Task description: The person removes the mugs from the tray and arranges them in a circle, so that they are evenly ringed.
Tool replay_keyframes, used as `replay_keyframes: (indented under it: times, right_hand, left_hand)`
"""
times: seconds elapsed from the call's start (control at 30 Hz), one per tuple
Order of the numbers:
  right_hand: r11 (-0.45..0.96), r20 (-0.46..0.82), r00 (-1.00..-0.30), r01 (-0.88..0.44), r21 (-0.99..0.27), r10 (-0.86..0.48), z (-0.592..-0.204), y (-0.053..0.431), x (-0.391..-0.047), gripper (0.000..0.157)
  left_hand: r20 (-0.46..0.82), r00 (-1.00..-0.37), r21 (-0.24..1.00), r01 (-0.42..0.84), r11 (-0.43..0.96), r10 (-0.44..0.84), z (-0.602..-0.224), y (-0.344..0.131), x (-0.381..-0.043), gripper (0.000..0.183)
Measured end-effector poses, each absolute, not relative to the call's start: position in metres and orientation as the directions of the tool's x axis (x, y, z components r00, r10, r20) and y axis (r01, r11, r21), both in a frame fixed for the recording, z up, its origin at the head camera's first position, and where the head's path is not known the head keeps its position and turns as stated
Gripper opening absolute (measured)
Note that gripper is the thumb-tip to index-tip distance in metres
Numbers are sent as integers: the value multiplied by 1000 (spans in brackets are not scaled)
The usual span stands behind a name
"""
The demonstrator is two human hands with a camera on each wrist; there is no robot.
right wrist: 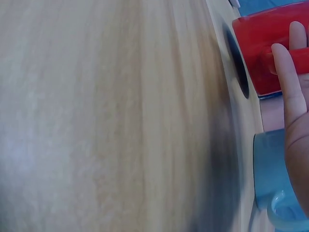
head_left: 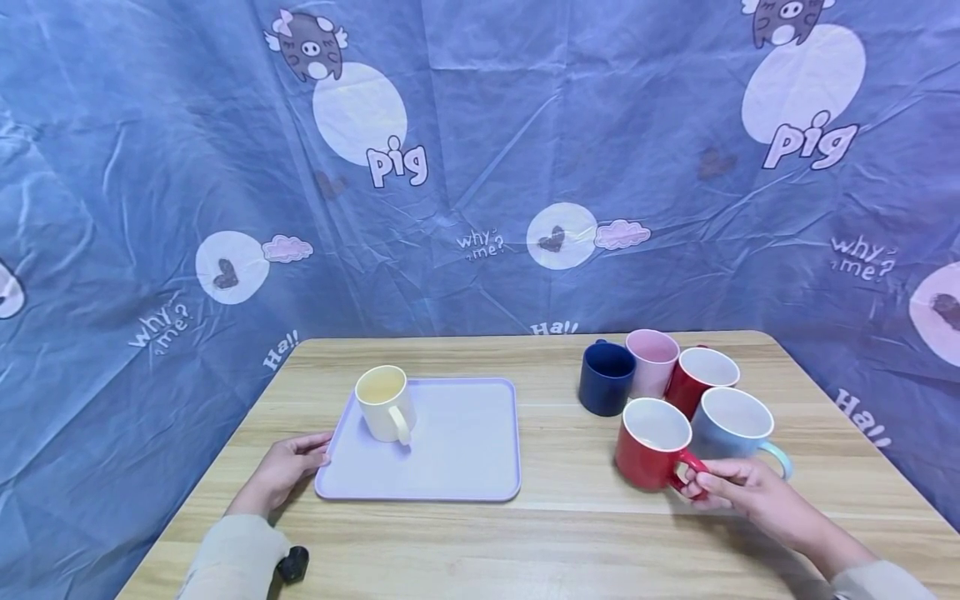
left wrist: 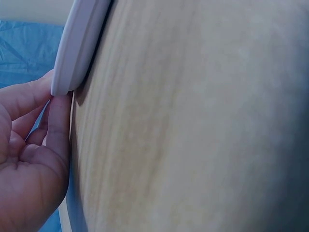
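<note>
My right hand (head_left: 738, 492) grips the handle of a red mug (head_left: 645, 454) with a white inside. In the right wrist view this red mug (right wrist: 260, 48) appears slightly raised over a dark shadow on the table. A light blue mug (head_left: 716, 442) stands right beside that hand. On the left, my left hand (head_left: 288, 467) pinches the left edge of a pale purple tray (head_left: 465, 442), thumb and fingers at its rim (left wrist: 72, 58) in the left wrist view. A cream mug (head_left: 386, 408) stands upright on the tray's left part, handle toward me.
Behind the held mug stand a dark blue mug (head_left: 606, 383), a pink mug (head_left: 651, 367) and a second red mug (head_left: 686, 387), close together. They stand on a wooden table (head_left: 450, 550). Blue patterned cloth (head_left: 480, 167) hangs behind the table. A small black object (head_left: 293, 565) is at the left sleeve.
</note>
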State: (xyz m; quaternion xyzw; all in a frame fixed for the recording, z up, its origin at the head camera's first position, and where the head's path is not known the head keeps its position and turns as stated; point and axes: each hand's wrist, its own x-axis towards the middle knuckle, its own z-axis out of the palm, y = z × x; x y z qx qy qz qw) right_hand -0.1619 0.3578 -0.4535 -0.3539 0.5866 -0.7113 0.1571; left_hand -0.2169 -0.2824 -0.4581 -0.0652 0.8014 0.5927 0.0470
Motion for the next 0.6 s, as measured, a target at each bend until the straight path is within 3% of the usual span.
replay_keyframes:
  times: [0.6]
  right_hand:
    - [-317,346,-711,-180,-931,-612,-463,373,-158,38]
  left_hand:
    - [-151,-987,940,-158,302,-46,-459,-283,-217,46]
